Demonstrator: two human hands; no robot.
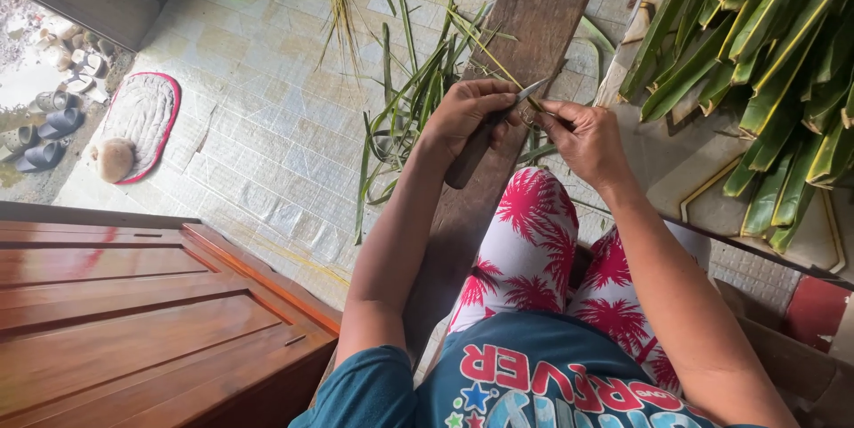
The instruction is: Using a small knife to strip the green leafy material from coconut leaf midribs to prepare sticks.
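The left hand point(467, 112) is gripping a knife point(485, 139), blade pointing right at the leaf strip point(485, 50) the right hand point(587, 139) is pinching.

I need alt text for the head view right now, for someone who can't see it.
Seen from above, a seated person's left hand holds a knife against a thin leaf strip pinched in the right hand, over a long wooden plank. Cut green leaves lie on the tiled floor, with a stack of broad leaves at the right and a wooden door at the lower left.
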